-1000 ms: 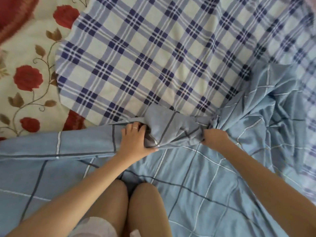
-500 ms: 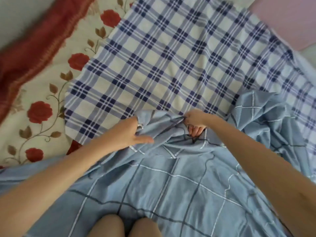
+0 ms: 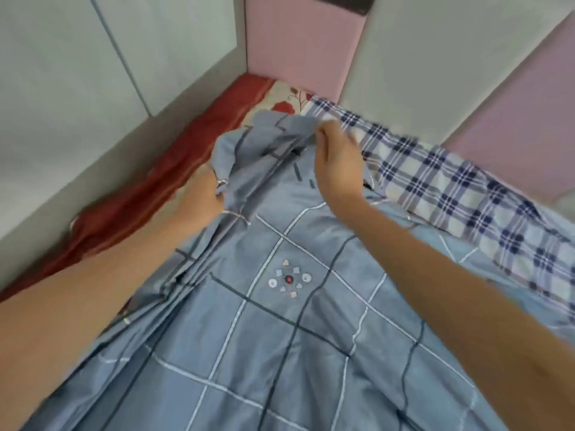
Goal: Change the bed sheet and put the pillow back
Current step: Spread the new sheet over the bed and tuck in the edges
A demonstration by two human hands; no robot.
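1. Left hand (image 3: 202,194) grips a gathered bunch of the blue grid sheet (image 3: 280,337), fingers curled round the folds. A ring (image 3: 222,181) shows on one finger.
2. Right hand (image 3: 336,157) pinches the same sheet's leading edge higher up, fingers curled. Blur hides the exact fingertip contact.
3. Location of the sheet: it covers the near part of the bed. Its leading edge is lifted off the surface close to the bed's far-left corner.
4. Judgement on the hold: two grips set apart on one edge suit carrying that edge toward the head-end corner. The sheet is being spread and is not yet tucked.
5. Material: thin, matte woven cloth. It lies fairly flat between the forearms and falls in long narrow pleats from the left hand toward the near-left edge. The pattern is pale and dark lines in a large grid, with one small printed motif (image 3: 289,279) near the middle.
6. Plaid sheet (image 3: 451,188): navy-and-white check, softly rumpled, lying under the blue sheet and exposed along the bed's right side and head edge. Whether it is the old sheet or an underlayer, I cannot tell.
7. Floral cover (image 3: 286,102): cream with red flowers, visible only at the far-left corner. A red band (image 3: 155,188) runs along the left edge.
8. Surround: flat pink panels (image 3: 298,42) and grey panels (image 3: 93,57) enclose the corner.
9. Pillow: not in view.
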